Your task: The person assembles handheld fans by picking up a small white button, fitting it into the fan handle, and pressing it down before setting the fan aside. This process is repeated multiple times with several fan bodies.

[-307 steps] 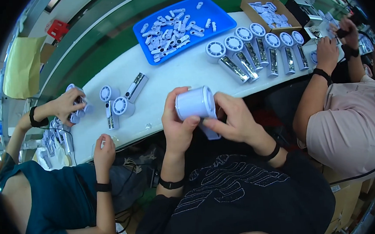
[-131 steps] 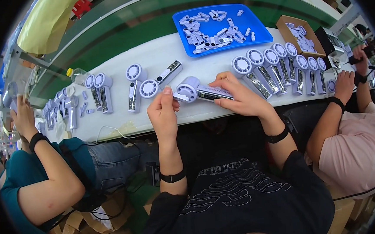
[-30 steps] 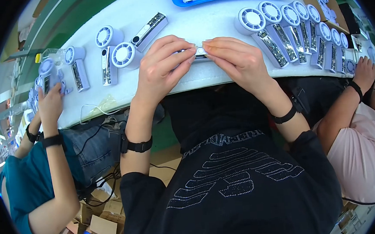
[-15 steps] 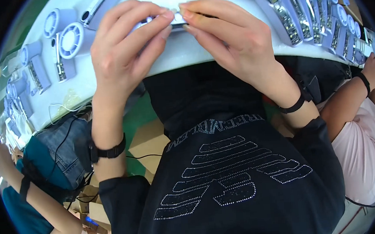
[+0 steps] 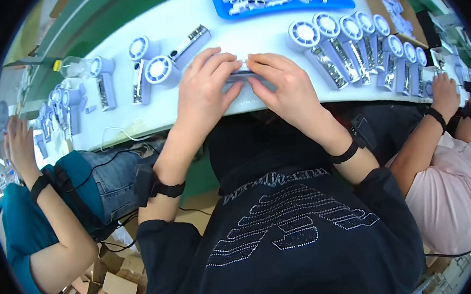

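A pale part (image 5: 243, 73) is found at the fingertips of both hands, over the near side of the white worktop (image 5: 156, 110). It lies to the right of the left hand (image 5: 203, 89) and to the left of the right hand (image 5: 288, 86); neither hand can be called nearer, as it is touched by both. Its long axis appears to be set crosswise, from one hand toward the other. Which end is pointed left cannot be told, since both ends are covered by fingers. Both hands are drawn in narrow, with the part held between fingers and thumbs. Whether the worktop is touched by the part cannot be determined. A fan unit (image 5: 160, 71) is noted just left of the left hand, a row of fan units (image 5: 325, 67) right of the right hand, and a blue tray (image 5: 340, 1) beyond both.
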### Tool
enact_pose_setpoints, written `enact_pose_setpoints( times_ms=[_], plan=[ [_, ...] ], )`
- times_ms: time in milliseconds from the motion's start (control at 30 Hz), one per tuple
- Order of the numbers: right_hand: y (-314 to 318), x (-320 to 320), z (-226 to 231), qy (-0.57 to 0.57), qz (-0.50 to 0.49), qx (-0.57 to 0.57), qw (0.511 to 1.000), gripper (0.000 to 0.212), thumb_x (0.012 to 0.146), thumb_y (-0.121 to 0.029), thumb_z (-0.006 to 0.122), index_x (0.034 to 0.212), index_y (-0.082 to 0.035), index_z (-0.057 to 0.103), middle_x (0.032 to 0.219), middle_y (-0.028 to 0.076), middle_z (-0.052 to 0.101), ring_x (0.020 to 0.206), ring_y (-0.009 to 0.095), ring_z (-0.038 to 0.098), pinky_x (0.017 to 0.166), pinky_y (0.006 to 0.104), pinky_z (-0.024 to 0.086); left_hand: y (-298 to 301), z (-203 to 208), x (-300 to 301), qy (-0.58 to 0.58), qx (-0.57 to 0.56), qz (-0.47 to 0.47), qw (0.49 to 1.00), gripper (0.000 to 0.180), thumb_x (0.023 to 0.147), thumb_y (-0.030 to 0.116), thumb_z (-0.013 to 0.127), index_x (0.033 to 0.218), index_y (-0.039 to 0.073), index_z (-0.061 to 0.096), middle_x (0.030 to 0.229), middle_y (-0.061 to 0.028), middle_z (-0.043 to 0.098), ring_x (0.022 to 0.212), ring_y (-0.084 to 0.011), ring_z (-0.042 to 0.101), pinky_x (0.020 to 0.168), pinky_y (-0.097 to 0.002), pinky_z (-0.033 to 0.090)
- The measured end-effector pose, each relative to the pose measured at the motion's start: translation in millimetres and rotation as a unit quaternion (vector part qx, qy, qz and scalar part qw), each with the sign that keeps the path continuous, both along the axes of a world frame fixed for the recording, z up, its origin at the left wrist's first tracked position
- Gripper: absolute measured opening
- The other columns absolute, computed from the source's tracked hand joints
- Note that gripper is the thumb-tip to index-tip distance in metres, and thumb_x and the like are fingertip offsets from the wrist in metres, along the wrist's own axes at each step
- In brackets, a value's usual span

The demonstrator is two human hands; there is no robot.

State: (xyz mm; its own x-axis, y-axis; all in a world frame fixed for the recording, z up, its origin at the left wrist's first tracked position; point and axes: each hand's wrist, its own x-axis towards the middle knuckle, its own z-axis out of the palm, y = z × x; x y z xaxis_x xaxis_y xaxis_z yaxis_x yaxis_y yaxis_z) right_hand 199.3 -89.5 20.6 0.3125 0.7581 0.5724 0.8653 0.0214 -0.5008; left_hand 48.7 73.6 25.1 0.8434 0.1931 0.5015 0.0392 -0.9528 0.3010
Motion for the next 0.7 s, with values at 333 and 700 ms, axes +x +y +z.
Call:
enact_pose_setpoints(
  times_ms=[333,700],
  plan=[
    [101.7,133.4,71.8,0.007,-0.17,-0.188,0.967,0.038,0.094,-0.026,0.078,0.125,-0.004,0.081,0.116,0.021,0.081,0.109,0.037,0.078,0.093,0.0453,0.062,76.8,76.5,42.4,-0.061,-0.078,0.286,0.953,0.04,0.079,0.018,0.091,0.116,0.008,0.078,0.109,-0.0121,0.08,0.111,-0.0348,0.072,0.092,-0.0484,0.058],
    [152.3,145.6,33.4,-0.01,-0.221,-0.295,0.93,0.027,0.087,-0.013,0.08,0.113,-0.004,0.084,0.107,0.023,0.081,0.101,0.036,0.081,0.087,0.0459,0.065,135.7,38.6,88.8,0.17,0.076,0.339,0.922,0.028,0.087,0.016,0.082,0.114,0.009,0.083,0.115,-0.0135,0.081,0.109,-0.0365,0.077,0.094,-0.047,0.061]
  ],
)
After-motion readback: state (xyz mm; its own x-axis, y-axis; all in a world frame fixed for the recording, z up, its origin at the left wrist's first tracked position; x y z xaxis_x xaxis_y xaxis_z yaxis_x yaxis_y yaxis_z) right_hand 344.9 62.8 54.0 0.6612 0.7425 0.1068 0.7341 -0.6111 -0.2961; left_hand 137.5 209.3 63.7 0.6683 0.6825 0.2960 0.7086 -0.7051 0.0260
